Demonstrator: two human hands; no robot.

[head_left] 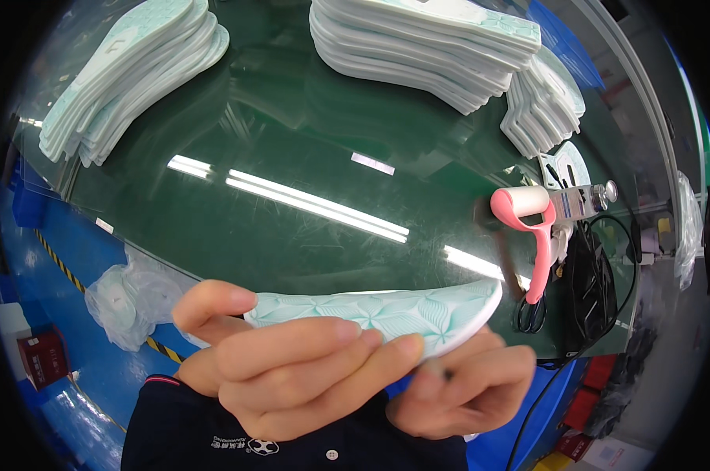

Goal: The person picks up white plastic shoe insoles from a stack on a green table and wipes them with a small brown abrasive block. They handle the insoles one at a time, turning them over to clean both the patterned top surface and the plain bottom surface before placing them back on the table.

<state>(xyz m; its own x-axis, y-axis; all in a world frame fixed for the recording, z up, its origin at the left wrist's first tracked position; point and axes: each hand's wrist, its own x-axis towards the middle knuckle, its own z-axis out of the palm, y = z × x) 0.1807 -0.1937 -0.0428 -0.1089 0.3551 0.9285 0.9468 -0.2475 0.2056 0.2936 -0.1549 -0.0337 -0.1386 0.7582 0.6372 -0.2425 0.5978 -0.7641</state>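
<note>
A white insole (457, 306) with a pale green leaf pattern is held tilted above the near edge of the table. Its left and middle part is gripped by my left hand (292, 369), fingers wrapped along the patterned face. My right hand (469, 388) is below the insole's rounded right end, fingers curled and slightly blurred. A tiny dark spot shows at its fingertips; what it is cannot be made out.
Stacked insoles stand at the far left (135, 71), far middle (418, 51) and far right (543, 106) of the green table (292, 212). On the right lie a pink-handled sticky roller (539, 255), a clear bottle (579, 202), black-handled scissors (532, 315) and a black bag (591, 286).
</note>
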